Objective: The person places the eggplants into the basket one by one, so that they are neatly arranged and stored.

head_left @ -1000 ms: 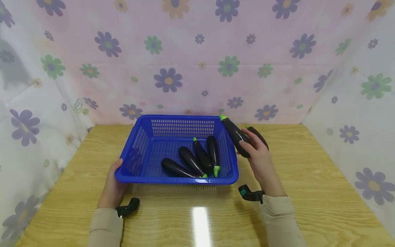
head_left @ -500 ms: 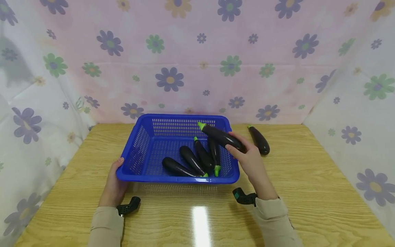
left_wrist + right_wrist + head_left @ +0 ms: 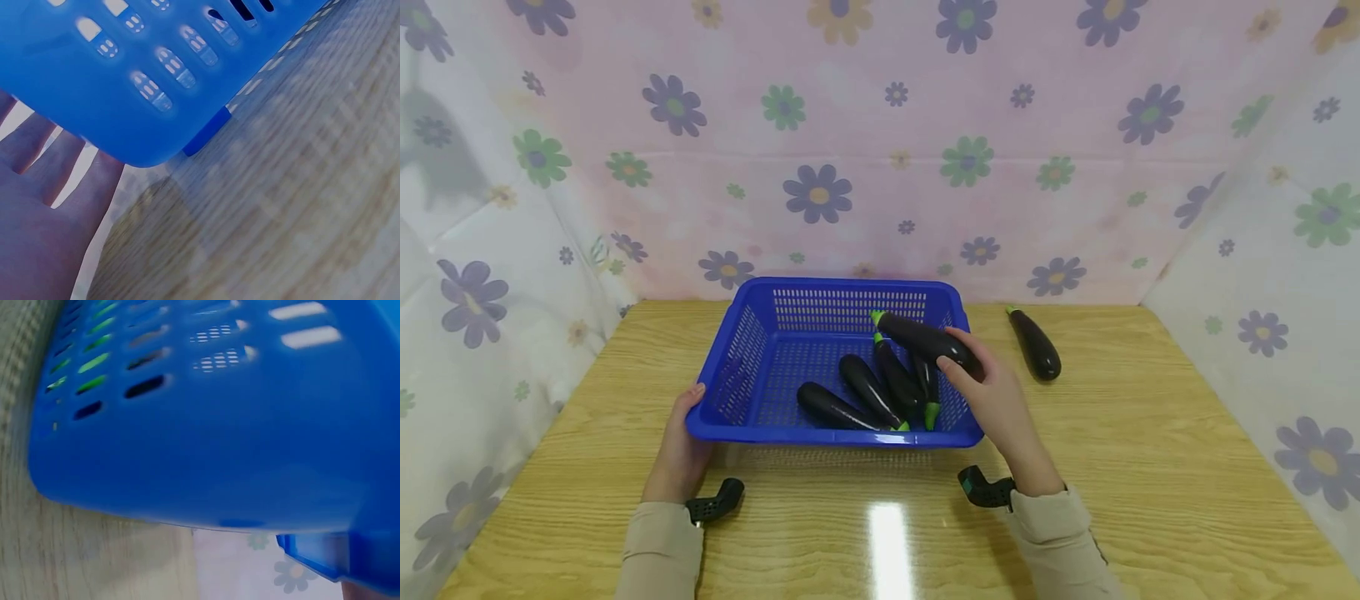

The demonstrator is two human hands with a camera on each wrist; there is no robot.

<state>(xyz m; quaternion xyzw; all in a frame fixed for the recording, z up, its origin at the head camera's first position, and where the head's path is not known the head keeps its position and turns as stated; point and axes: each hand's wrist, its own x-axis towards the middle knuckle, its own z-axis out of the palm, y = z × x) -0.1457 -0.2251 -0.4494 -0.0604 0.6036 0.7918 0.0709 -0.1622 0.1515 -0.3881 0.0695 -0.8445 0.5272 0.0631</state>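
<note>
In the head view my right hand (image 3: pixel 988 392) grips a dark eggplant (image 3: pixel 921 337) by its rounded end, over the right part of a blue plastic basket (image 3: pixel 820 436). Its green stem points to the back left. Several other eggplants (image 3: pixel 868 387) lie inside the basket, towards its right and front; the held one partly covers the rightmost. At the front left corner my left hand (image 3: pixel 681 442) holds the basket, thumb over the rim. The left wrist view has that hand's fingers (image 3: pixel 59 156) along the basket's outer wall. The right wrist view is mostly basket wall (image 3: pixel 206 469).
One more eggplant (image 3: pixel 1036 343) lies on the wooden table (image 3: pixel 1150 467), right of the basket. Flowered cloth (image 3: pixel 880 208) hangs behind and along both sides of the table. A black camera mount sits at each wrist.
My right hand has carried its eggplant leftward from beside the basket's right rim to over the inside, lowering it and turning it flatter. The left hand stays at the basket corner.
</note>
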